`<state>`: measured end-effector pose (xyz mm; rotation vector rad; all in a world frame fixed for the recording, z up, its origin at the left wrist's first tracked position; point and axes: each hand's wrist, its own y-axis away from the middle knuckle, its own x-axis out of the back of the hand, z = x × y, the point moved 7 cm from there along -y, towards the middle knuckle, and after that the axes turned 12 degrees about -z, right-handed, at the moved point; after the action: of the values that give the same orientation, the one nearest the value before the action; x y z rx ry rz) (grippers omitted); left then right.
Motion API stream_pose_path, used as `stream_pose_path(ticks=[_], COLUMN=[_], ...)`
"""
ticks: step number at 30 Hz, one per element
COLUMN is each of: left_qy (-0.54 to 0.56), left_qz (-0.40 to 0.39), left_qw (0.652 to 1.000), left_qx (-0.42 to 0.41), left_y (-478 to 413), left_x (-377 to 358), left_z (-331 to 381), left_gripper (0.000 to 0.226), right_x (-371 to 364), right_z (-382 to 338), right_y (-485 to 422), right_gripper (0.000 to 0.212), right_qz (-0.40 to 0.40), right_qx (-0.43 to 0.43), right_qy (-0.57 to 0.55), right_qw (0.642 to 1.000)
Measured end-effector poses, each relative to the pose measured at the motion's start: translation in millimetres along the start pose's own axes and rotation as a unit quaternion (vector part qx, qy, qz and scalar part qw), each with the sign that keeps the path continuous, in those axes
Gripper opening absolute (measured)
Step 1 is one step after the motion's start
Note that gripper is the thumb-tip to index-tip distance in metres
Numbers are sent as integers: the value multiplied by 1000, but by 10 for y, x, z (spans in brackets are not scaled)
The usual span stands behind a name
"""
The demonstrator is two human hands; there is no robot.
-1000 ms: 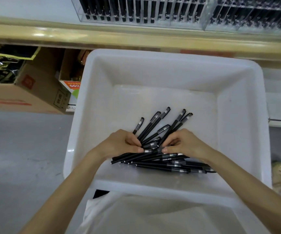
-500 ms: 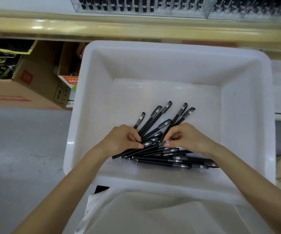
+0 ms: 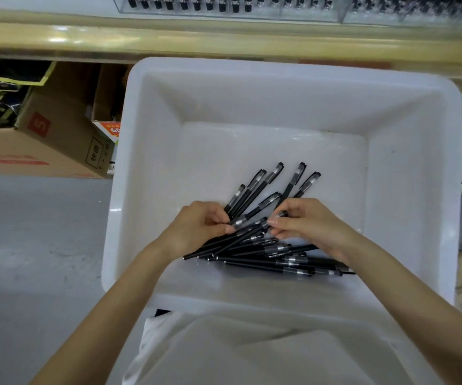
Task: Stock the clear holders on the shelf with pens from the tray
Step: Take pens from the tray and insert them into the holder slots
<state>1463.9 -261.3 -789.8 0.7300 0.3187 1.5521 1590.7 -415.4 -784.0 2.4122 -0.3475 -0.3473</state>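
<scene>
- The left hand (image 3: 199, 227) is inside the white tray (image 3: 407, 190). Its fingers (image 3: 220, 218) are curled around a bundle of black pens (image 3: 263, 190), which spreads like a fan toward the far wall of the tray.
- The right hand (image 3: 307, 227) is just beside it, and its thumb and fingers pinch a single pen (image 3: 263, 225) close to the bundle.
- The step in hand seems to be the collecting of pens into one handful.
- To do it well, each new pen should lie parallel to the others, with the caps on the same side. The left hand should also close the fan before lifting, otherwise the outer pens may slip out.
- The loose pens (image 3: 285, 263) lie nearly flat on the tray floor, below both hands. The low ends of the bundle rest among them, so a quick lift could drag some along.
- The clear holders (image 3: 224, 6) stand on the shelf (image 3: 224, 37) beyond the tray. Dark pens already stand in them, but that part is blurred, so free places cannot be told.
- The far wall of the tray and the shelf edge are between the hands and the holders, so the handful probably has to rise first.
- A cardboard box (image 3: 57, 134) sits under the shelf on the left, well apart from this path.
</scene>
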Motion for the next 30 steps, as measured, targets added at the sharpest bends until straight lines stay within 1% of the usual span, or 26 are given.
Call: stream_pose_path(ticks=[2, 4, 5, 7, 9, 12, 14, 15, 19, 20, 22, 24, 25, 28, 30], left_qy=[61, 127, 157, 197, 198, 179, 175, 173, 172, 174, 180, 199, 213, 256, 255], left_qz=[26, 52, 66, 86, 98, 111, 124, 134, 161, 162, 160, 158, 160, 165, 171], left_qw=[998, 990, 984, 975, 973, 972, 968, 966, 957, 955, 951, 944, 939, 921, 917], left_qx=[-9, -33, -44, -58, -68, -103, -126, -135, -171, -178, -193, -208, -216, -244, -255], left_y=[16, 36, 50, 76, 96, 123, 137, 149, 190, 197, 199, 192, 193, 212, 226], left_x=[80, 184, 248, 381, 519, 715, 844, 913, 1177, 1234, 1341, 1437, 1483, 1607, 1672], left_z=[65, 202, 285, 467, 655, 987, 1181, 1269, 1604, 1680, 1824, 1958, 2017, 2180, 2248], left_gripper=[11, 11, 11, 11, 12, 8, 10, 11, 19, 21, 22, 20, 18, 17, 20], right_x=[29, 81, 111, 157, 184, 229, 248, 248, 248, 263, 314, 385, 413, 464, 472], right_z=[-88, -221, -306, -498, -700, -997, -1197, -1307, -1787, -1910, -2166, -2452, -2602, -3017, -3224], right_y=[22, 38, 52, 82, 115, 163, 187, 209, 356, 398, 484, 587, 649, 822, 871], right_gripper=[15, 9, 7, 13, 15, 11, 8, 9, 24, 25, 25, 25, 28, 41, 39], right_qz=[13, 37, 52, 77, 89, 96, 84, 71, 20, 19, 46, 101, 134, 211, 252], right_qx=[16, 40, 54, 83, 118, 173, 209, 227, 298, 309, 330, 363, 383, 450, 469], right_qy=[-51, -84, -88, -74, -60, -63, -68, -71, -78, -70, -34, 27, 58, 132, 187], right_qw=[998, 995, 993, 991, 987, 978, 972, 969, 951, 948, 942, 926, 912, 858, 826])
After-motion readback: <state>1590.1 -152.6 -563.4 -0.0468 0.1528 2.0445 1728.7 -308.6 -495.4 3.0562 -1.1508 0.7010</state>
